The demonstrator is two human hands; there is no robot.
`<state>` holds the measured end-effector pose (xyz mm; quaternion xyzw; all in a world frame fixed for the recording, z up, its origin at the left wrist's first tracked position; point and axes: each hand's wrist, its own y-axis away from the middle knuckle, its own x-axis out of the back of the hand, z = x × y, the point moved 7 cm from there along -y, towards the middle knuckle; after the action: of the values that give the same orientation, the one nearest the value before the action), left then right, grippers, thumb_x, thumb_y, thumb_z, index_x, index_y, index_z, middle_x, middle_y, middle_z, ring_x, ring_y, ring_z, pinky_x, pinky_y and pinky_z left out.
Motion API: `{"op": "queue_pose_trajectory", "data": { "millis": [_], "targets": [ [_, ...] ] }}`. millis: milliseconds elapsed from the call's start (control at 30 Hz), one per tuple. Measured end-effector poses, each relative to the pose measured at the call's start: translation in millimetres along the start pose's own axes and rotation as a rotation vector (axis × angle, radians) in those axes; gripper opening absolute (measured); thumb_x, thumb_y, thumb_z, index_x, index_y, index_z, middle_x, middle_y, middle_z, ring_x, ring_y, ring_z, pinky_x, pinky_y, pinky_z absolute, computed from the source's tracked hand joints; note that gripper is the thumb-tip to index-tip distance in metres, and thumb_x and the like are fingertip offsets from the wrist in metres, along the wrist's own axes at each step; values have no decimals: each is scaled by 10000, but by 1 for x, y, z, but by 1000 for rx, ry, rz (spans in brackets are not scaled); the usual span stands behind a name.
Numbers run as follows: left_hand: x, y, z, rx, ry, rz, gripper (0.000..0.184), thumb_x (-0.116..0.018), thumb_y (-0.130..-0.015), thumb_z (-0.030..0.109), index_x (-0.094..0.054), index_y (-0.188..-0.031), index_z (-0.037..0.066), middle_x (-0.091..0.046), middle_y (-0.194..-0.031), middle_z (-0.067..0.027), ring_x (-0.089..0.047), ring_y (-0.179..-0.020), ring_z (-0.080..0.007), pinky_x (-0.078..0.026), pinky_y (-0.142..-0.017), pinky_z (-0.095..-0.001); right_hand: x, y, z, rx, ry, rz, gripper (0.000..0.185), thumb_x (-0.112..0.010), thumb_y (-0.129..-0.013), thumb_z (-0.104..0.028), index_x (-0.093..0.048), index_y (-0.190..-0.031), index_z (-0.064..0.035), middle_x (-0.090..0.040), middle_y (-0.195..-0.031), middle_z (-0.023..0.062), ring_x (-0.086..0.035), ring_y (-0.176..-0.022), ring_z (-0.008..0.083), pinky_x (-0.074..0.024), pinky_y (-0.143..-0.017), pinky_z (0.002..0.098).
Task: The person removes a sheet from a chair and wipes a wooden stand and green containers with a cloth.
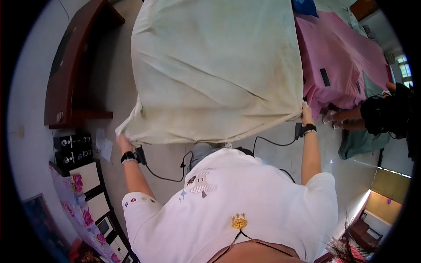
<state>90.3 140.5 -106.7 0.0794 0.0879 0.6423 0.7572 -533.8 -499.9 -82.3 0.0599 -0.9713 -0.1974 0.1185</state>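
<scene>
A pale cream sheet [219, 65] is spread in front of me, with creases running across it and its near edge bunched and sagging. At its near left corner my left hand [124, 142] is closed on the cloth. My right hand [306, 114] grips the near right corner, fingers partly hidden by the fabric. Each wrist wears a black band with a small black device and a cable hanging from it. What lies under the sheet is hidden.
A dark red wooden desk [66, 83] stands at the left, with black speakers [72, 149] nearer me. On the right, a pink cloth [333, 57] covers another surface holding a black object [324, 77]. Another person [381, 114] in dark clothes stands beside it, near green cloth [357, 143].
</scene>
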Motion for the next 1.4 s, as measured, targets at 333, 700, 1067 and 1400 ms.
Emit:
{"op": "queue_pose_trajectory", "data": {
  "millis": [333, 700, 1067, 1400],
  "targets": [
    [-12, -7, 31, -165, -30, 90, 269, -411, -813, 210, -471, -972, 1, -519, -915, -86, -513, -803, -184, -418, -692, -299, 1, 16, 5, 102, -273, 63, 271, -472, -784, -145, -485, -999, 20, -525, -965, 94, -498, -875, 199, -392, -749, 310],
    [18, 9, -32, 115, -121, 198, 350, -462, -777, 193, -439, -1052, -22, -502, -966, -116, -502, -851, -194, -396, -728, -289, 92, -12, 113, -256, -258, 208, 343, -390, -825, -169, -387, -1123, 2, -450, -1106, 121, -468, -980, 258, -396, -803, 368],
    [-133, 80, 93, 355, -68, -210, 324, -481, -793, 138, -420, -1079, -1, -520, -955, -70, -489, -857, -150, -398, -740, -288, -118, 103, -4, -339, 199, -420, 399, -445, -793, -267, -368, -1130, -67, -480, -1060, 90, -512, -899, 218, -394, -736, 337],
    [-286, 207, 256, -12, -484, -1007, 520, -522, -749, 156, -286, -1183, -6, -417, -1146, -160, -403, -1057, -239, -328, -876, -323, -367, 317, -209, -243, 498, -1255, 497, -491, -747, -396, -389, -1126, -91, -519, -994, 77, -525, -825, 202, -433, -697, 347]
  ]
}}
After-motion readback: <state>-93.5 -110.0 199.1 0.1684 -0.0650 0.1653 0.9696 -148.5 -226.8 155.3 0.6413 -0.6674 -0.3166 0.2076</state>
